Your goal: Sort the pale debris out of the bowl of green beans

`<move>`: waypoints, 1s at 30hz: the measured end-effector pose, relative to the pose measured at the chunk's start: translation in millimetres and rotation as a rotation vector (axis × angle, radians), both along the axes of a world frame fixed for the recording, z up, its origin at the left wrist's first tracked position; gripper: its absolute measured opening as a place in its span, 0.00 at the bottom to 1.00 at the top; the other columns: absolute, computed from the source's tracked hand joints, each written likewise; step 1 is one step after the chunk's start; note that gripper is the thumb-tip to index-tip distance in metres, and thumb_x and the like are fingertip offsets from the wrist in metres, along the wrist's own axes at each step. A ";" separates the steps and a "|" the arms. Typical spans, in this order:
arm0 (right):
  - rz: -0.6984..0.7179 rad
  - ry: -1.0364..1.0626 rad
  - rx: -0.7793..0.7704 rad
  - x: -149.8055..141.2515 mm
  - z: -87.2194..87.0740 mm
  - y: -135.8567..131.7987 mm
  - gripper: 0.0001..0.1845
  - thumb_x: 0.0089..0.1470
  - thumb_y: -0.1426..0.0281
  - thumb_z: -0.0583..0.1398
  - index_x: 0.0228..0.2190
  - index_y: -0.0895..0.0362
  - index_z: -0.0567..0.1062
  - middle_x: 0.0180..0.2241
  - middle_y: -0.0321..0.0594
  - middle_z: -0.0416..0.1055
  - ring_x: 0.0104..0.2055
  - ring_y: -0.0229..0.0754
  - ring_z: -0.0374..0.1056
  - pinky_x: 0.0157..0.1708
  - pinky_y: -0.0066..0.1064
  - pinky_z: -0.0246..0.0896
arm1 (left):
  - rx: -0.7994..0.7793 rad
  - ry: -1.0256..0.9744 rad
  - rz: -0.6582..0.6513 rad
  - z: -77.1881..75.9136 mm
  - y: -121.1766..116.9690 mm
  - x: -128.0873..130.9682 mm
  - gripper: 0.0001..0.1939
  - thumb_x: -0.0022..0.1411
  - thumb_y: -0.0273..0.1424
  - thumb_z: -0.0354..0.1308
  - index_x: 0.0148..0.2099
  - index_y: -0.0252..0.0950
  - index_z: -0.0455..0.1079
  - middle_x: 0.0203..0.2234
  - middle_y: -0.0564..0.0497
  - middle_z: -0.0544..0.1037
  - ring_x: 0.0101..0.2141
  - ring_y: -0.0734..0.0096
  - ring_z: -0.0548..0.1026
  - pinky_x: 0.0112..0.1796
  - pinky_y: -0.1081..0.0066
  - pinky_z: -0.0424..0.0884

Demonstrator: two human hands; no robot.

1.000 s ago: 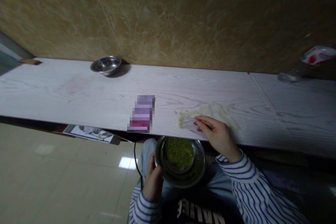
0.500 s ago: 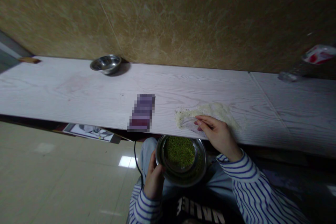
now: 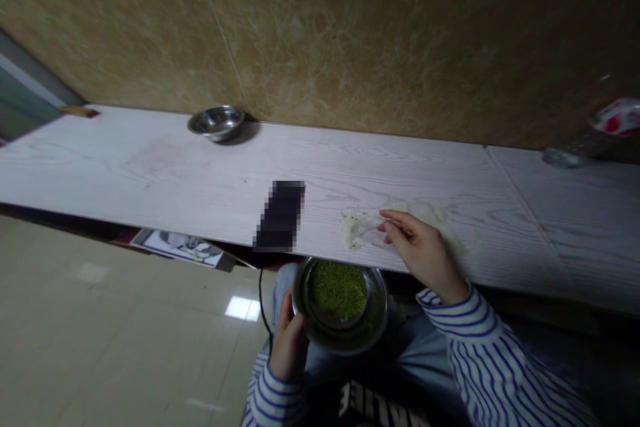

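My left hand (image 3: 290,341) grips the left rim of a steel bowl (image 3: 377,320), held over my lap just below the table edge. Many small green beans (image 3: 340,288), like mung beans, lie in it. Over a spread of pale rice-like grains (image 3: 354,230) on the tabletop is my right hand (image 3: 425,250), its thumb and forefinger brought together in a pinch. Whether anything sits between those fingertips is too small to make out. A few dark specks lie among the grains at their left side.
A dark pixelated phone-shaped slab (image 3: 281,217) lies left of the grains on the white wood-grain table (image 3: 165,167). An emptier-looking steel bowl (image 3: 217,123) stands by the wall. A clear bottle (image 3: 593,137) lies at far right. Below the edge, a cable (image 3: 261,300) hangs.
The view has shifted, moving the table things rightward. My right hand is a little higher over the grains. The bowl in my left hand has moved slightly left. The slab's face has turned dark.
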State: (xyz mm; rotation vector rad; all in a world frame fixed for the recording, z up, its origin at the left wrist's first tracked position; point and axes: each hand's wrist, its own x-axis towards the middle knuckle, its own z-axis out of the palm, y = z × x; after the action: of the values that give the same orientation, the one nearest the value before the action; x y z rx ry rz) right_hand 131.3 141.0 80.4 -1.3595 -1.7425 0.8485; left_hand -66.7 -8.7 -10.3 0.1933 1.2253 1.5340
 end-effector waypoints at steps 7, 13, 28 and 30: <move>0.018 -0.005 0.028 -3.3 4.3 7.4 0.18 0.59 0.64 0.58 0.48 0.56 0.78 0.36 0.44 0.81 0.32 0.42 0.76 0.34 0.34 0.73 | -0.045 0.020 0.036 -5.9 -8.4 -21.0 0.32 0.44 0.31 0.64 0.55 0.42 0.72 0.43 0.48 0.80 0.53 0.46 0.71 0.52 0.54 0.66; 0.054 -0.090 0.097 -16.2 19.6 13.7 0.18 0.60 0.65 0.57 0.48 0.56 0.78 0.36 0.44 0.81 0.32 0.43 0.76 0.34 0.35 0.72 | -0.034 0.025 0.091 -0.4 -11.4 -32.8 0.31 0.44 0.30 0.64 0.54 0.41 0.73 0.40 0.49 0.81 0.47 0.53 0.74 0.48 0.59 0.68; 0.534 -1.171 0.826 -127.2 50.5 11.7 0.20 0.63 0.75 0.54 0.52 0.48 0.75 0.37 0.46 0.74 0.39 0.49 0.64 0.35 0.41 0.47 | 0.080 0.047 0.196 -12.2 -22.1 -50.7 0.27 0.46 0.32 0.65 0.52 0.41 0.76 0.47 0.46 0.80 0.55 0.47 0.71 0.56 0.53 0.64; 0.561 -1.182 0.836 -133.0 43.3 10.3 0.18 0.63 0.74 0.55 0.51 0.49 0.75 0.37 0.46 0.73 0.39 0.49 0.64 0.35 0.41 0.47 | 0.115 0.067 0.181 -13.6 -21.8 -51.4 0.26 0.47 0.33 0.66 0.51 0.42 0.77 0.49 0.46 0.80 0.56 0.47 0.70 0.56 0.54 0.64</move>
State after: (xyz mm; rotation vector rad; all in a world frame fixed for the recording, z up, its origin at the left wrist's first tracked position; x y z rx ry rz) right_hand -1.7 151.2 123.7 -0.7479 -2.9352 -0.6452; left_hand -118.1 -30.5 -23.8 0.2155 1.2349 1.7690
